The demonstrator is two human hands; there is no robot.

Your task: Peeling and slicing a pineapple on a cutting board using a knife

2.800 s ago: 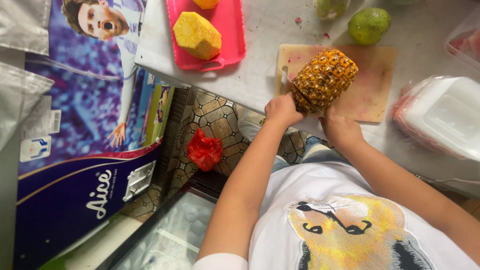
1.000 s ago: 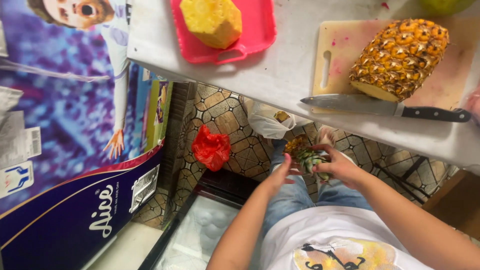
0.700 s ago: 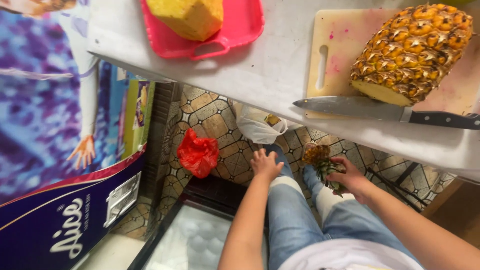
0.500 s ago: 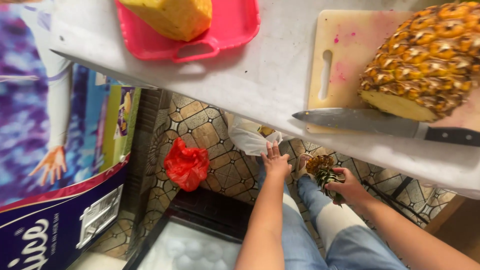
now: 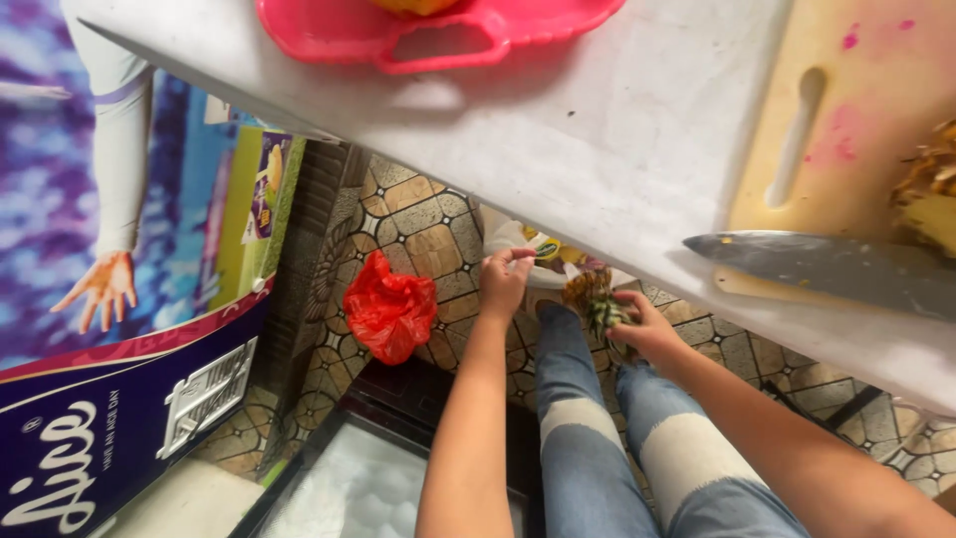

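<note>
Below the white table edge point(image 5: 597, 229), my left hand point(image 5: 505, 282) pinches the rim of a white plastic bag point(image 5: 508, 239) that stands on the tiled floor. My right hand point(image 5: 642, 327) holds a cut-off pineapple crown point(image 5: 597, 304), green leaves and brown scaly top, right next to the bag's mouth. On the table above lie a large knife point(image 5: 827, 271), its blade across the front of a wooden cutting board point(image 5: 797, 120), and the cut end of a pineapple point(image 5: 931, 199) at the right edge.
A red tray point(image 5: 438, 30) with a handle sits at the table's far side. A crumpled red plastic bag point(image 5: 390, 309) lies on the patterned floor tiles. A purple printed carton stands at the left. My legs in blue jeans are below.
Both hands have left the table and gone down under its edge. The right hand brought the pineapple crown to the white bag and the left took hold of the bag's rim. The view moved closer.
</note>
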